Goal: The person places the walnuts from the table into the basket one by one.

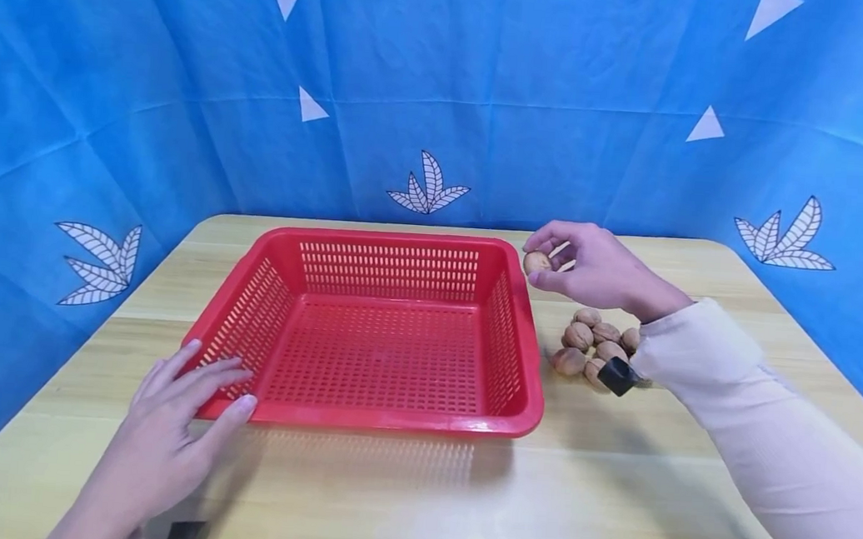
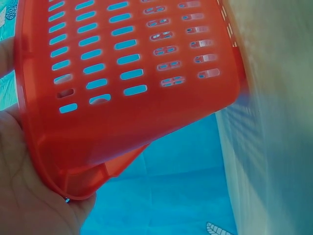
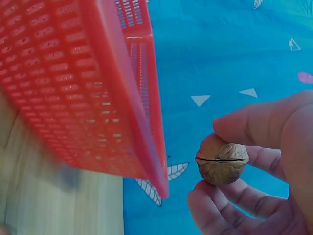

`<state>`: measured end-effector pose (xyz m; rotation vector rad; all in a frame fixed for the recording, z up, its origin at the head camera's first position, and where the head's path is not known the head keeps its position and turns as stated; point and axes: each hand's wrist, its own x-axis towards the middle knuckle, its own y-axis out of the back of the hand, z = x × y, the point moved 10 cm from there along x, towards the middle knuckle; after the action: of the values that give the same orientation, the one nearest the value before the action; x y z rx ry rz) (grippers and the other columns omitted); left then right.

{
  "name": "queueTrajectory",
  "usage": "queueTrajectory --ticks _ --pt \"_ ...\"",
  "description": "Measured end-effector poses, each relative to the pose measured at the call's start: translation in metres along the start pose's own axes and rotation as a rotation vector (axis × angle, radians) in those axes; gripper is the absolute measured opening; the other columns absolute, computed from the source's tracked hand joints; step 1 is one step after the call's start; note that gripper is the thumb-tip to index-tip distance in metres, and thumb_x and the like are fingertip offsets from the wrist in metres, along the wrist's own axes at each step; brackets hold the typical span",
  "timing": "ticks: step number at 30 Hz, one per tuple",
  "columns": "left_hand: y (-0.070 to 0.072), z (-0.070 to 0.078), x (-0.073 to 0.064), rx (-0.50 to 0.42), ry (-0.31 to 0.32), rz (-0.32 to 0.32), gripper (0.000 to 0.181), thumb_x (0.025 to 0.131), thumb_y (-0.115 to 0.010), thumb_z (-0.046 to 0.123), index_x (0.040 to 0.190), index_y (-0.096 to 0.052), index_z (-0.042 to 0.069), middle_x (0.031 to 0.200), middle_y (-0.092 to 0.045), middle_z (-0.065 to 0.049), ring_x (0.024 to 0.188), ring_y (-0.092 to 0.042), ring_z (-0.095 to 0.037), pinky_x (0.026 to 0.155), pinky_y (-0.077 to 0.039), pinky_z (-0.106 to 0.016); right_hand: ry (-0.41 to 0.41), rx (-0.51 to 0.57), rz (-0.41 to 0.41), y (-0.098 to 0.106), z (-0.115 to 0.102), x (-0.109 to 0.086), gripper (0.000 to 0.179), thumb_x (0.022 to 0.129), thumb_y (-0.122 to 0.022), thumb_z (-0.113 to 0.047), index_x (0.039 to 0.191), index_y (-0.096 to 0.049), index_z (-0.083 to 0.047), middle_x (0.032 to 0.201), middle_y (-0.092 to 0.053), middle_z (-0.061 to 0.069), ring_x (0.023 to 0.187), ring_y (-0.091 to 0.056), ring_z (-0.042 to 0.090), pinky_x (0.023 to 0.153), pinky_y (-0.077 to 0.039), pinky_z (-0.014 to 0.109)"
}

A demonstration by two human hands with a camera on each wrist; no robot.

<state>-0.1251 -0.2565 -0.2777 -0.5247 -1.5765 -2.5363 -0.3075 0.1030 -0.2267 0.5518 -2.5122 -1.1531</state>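
A red plastic basket with slotted walls stands on the table. My left hand rests on its near left corner, fairly straight fingers over the rim and thumb at the front edge. In the left wrist view, the palm lies against the rim beside the slotted wall. My right hand pinches a walnut between thumb and fingers, just outside the basket's right rim near the far corner. In the right wrist view, the walnut's seam faces the camera, apart from the rim.
Several walnuts lie in a cluster on the table right of the basket, partly hidden by the right wrist and its black camera. A blue patterned cloth hangs behind and beside the light wooden table.
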Motion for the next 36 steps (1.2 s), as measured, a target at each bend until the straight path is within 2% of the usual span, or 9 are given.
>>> queueTrajectory --ticks 7,13,21,25,29,36 --pt "0.0 0.001 0.0 -0.001 0.005 -0.001 0.046 0.091 -0.066 0.032 0.125 -0.061 0.002 0.132 -0.055 -0.022 0.139 -0.021 -0.043 0.113 -0.005 -0.064 -0.033 0.017 -0.017 -0.005 -0.009 0.01 0.029 0.086 -0.068 -0.013 0.112 -0.056 -0.006 0.109 -0.057 0.012 0.098 -0.061 0.029 0.08 -0.051 0.045" --pt "0.002 0.006 0.0 -0.008 -0.031 0.018 0.04 0.092 -0.065 0.029 0.122 -0.063 0.002 0.131 -0.056 -0.022 0.138 -0.023 -0.044 0.114 -0.005 -0.061 -0.015 0.038 -0.017 -0.011 -0.02 0.017 0.029 0.085 -0.067 -0.012 0.111 -0.057 -0.007 0.109 -0.058 0.012 0.099 -0.061 0.029 0.082 -0.051 0.046" --pt "-0.001 -0.004 -0.004 0.006 0.042 -0.028 0.048 0.089 -0.069 0.033 0.126 -0.061 0.002 0.132 -0.055 -0.022 0.137 -0.022 -0.044 0.109 -0.01 -0.069 0.011 0.088 -0.053 -0.032 -0.036 0.028 0.029 0.085 -0.068 -0.016 0.111 -0.058 -0.01 0.106 -0.059 0.01 0.089 -0.062 0.026 0.08 -0.05 0.042" --pt "0.001 -0.001 -0.003 -0.007 0.024 -0.011 0.046 0.089 -0.069 0.031 0.125 -0.062 0.002 0.131 -0.056 -0.022 0.137 -0.023 -0.044 0.111 -0.007 -0.066 0.012 0.117 -0.068 -0.037 -0.043 0.033 0.029 0.086 -0.069 -0.017 0.112 -0.059 -0.011 0.106 -0.058 0.01 0.087 -0.061 0.025 0.081 -0.048 0.041" --pt "0.002 0.001 -0.001 -0.017 0.009 0.002 0.045 0.089 -0.068 0.03 0.124 -0.062 0.002 0.13 -0.056 -0.022 0.137 -0.024 -0.044 0.112 -0.007 -0.066 0.0 0.147 -0.086 -0.043 -0.046 0.038 0.03 0.086 -0.07 -0.017 0.113 -0.058 -0.011 0.109 -0.057 0.01 0.093 -0.062 0.025 0.084 -0.049 0.043" --pt "0.0 0.001 -0.001 -0.016 0.02 0.007 0.045 0.09 -0.068 0.032 0.124 -0.062 0.003 0.13 -0.056 -0.021 0.137 -0.023 -0.043 0.11 -0.011 -0.068 0.006 0.202 -0.112 -0.057 -0.05 0.047 0.03 0.087 -0.07 -0.019 0.112 -0.057 -0.01 0.109 -0.057 0.011 0.094 -0.062 0.027 0.083 -0.051 0.043"
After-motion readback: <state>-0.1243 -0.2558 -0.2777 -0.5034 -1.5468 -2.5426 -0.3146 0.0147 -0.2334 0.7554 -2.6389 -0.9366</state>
